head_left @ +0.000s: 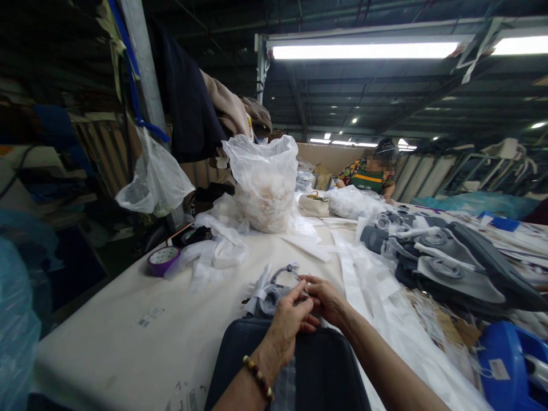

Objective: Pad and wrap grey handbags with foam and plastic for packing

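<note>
A dark, flat padded case (327, 365) lies on the table in front of me, with a clear plastic strip (283, 385) down its middle. At its far end sit a rolled grey strap (270, 298) and a thin grey cord loop (278, 274). My left hand (291, 317), a beaded bracelet on its wrist, reaches over the case beside the rolled strap. Against it from the right comes my right hand (325, 297). The fingertips of both are pinched together near the cord; what is between them is too small and too covered to make out.
Left of centre stand a purple tape roll (164, 261) and a large clear bag (265, 194) of scraps. White strips (372, 302) run along the right, beside stacked grey pieces (449, 257) and a blue plastic object (509, 359). A co-worker (368, 178) is across the table.
</note>
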Tool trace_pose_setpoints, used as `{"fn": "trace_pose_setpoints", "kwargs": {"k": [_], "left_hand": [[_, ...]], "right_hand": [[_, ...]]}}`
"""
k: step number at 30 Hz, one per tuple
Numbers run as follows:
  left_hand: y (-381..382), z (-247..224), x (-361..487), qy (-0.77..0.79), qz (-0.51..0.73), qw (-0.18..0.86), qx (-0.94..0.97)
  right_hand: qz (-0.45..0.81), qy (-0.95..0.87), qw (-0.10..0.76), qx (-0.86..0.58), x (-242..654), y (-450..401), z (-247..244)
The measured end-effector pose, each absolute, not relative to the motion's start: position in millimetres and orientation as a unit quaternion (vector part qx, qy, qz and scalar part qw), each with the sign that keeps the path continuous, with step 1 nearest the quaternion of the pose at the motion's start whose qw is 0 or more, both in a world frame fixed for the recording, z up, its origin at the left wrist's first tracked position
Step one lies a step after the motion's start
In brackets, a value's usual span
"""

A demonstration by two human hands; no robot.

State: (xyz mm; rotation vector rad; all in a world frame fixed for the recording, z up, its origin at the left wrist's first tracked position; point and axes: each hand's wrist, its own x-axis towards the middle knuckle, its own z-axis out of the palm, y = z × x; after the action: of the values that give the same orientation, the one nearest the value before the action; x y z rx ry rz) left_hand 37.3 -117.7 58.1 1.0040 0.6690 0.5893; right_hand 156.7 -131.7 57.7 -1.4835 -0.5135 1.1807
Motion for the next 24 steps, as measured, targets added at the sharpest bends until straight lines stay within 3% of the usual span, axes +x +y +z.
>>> {"fn": "trace_pose_setpoints", "kwargs": {"k": [7,14,21,24], "left_hand": [[-83,47,59,0.391,0.336,0.708,0.483],[-79,41,38,0.460,0.336,0.597,0.565],[-97,54,14,0.393,0.314,0.556,0.662],[-103,48,21,0.356,0.369,0.559,0.652]], "right_hand": [[0.483,-0.285,0.518,-0.646,156,-135,66],[0.345,-0.372,0.450,-0.735,182,-118,55],[0.205,-0.586,0.362,-0.695,176,-121,44],[0.170,-0.625,0.330,-0.686,176,-121,46]]}}
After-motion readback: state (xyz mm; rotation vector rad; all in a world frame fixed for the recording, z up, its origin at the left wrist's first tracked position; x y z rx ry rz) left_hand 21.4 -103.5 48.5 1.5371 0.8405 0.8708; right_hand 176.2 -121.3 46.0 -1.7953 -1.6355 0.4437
